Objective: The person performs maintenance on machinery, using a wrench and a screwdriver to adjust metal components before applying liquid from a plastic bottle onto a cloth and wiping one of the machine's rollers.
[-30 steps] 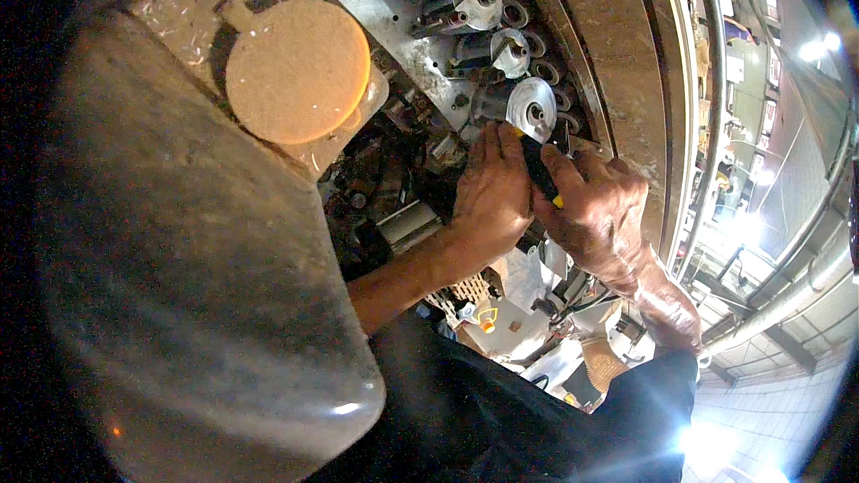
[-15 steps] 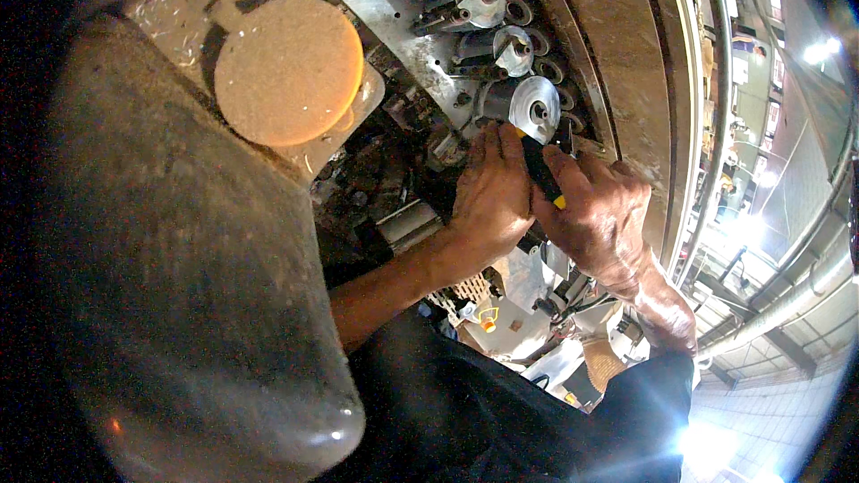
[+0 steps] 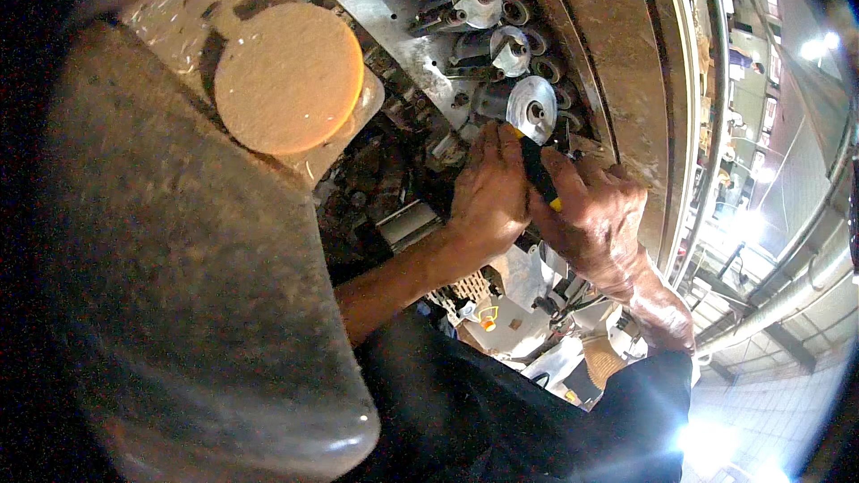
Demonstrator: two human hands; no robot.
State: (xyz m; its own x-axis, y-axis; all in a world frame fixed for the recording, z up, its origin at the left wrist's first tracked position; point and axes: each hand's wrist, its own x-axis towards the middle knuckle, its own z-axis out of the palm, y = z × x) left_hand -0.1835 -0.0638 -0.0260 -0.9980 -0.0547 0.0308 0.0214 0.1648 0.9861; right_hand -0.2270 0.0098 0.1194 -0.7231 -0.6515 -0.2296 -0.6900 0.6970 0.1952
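My right hand [image 3: 598,215] is wrapped round a hand tool with a black and yellow handle [image 3: 540,170]. The tool's working end is hidden from sight. Right beside it, my left hand [image 3: 490,181] has its fingers pressed together near the handle's upper yellow end; whatever they grip does not show. Just beyond both hands sits a shiny metal roller [image 3: 532,109] with a bolt at its centre. More rollers of the same sort [image 3: 476,2] line up behind it, along a metal plate [image 3: 398,29].
A large worn machine cover [image 3: 215,268] fills the left side, with a dusty round orange-edged cap [image 3: 288,79] above it. Long brown rails [image 3: 626,54] run along the right of the rollers. Dark, dirty machine parts [image 3: 371,174] lie left of my hands.
My hands and the tool have barely shifted. The machine cover and round cap appear slightly lower in the picture, as the view has moved a little.
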